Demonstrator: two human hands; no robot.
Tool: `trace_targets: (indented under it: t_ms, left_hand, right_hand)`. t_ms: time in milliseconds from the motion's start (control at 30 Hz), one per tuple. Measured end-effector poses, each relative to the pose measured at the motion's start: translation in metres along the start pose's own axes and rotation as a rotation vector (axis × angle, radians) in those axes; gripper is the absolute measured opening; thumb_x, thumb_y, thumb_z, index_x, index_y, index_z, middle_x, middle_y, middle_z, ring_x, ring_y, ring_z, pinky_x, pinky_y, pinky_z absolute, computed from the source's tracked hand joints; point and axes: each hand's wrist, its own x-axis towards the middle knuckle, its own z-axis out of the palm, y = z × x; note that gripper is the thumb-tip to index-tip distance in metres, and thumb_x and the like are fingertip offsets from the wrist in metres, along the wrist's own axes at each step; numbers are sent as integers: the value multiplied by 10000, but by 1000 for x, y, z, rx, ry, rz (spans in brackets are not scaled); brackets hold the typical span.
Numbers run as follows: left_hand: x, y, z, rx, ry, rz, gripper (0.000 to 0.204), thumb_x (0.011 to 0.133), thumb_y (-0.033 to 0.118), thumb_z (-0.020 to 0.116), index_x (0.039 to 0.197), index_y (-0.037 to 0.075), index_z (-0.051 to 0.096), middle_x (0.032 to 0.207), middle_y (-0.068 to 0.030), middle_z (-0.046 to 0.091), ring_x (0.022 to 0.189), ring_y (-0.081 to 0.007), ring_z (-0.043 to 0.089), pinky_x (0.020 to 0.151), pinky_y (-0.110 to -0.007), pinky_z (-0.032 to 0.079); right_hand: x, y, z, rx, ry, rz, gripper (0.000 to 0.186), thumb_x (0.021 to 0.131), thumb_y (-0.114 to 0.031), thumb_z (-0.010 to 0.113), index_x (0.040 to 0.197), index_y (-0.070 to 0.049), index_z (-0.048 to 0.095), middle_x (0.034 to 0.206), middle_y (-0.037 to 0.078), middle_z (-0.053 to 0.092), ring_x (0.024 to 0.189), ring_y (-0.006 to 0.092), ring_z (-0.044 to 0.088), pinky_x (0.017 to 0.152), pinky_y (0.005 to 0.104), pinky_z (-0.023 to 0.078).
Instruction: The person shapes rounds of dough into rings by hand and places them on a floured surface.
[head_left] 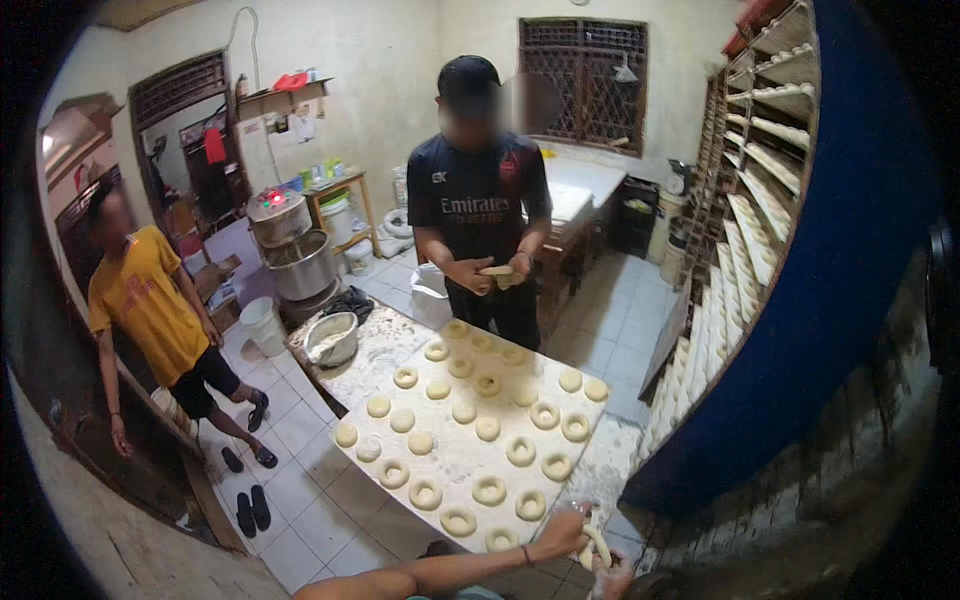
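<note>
Just off the near right corner of the dough board, a pale dough ring (597, 548) hangs between my two hands. My left hand (563, 532) reaches in from the lower edge and has its fingers closed round the ring's upper side. My right hand (612, 577), dusted with flour and partly cut off by the lower edge, grips the ring's other side. On the floured white board (455, 400) lie several ring-shaped dough pieces, such as the near dough ring (458, 521), and round dough pieces without a visible hole, such as the dough round (488, 428).
Across the table a co-worker (480, 200) in a dark shirt holds a piece of dough. Another person (150, 310) in yellow stands at left. A metal bowl (332, 340) sits left of the board. Tall racks (740, 260) of dough trays stand at right, a mixer (298, 250) behind.
</note>
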Motion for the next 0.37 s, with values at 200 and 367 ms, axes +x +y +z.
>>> trace_targets:
  t_ms: [200,367]
  left_hand:
    - [12,52,15,-979,-396,-308,502,789,125,563,1248,144,361,1001,-94,536,815,-208,556,756,-342,455]
    - [-4,2,33,-2194,-820,-558,622,817,298,568,1338,202,242,1118,-121,476,1013,-279,497,932,-398,373]
  right_hand:
    - [8,-18,-11,818,156,474,325,817,-110,509,1136,-61,475,1038,139,539,913,208,555,734,330,476]
    - [31,-43,-36,1492,-413,286,494,813,-260,522,1268,-156,358,1112,135,522,969,314,541,848,546,403]
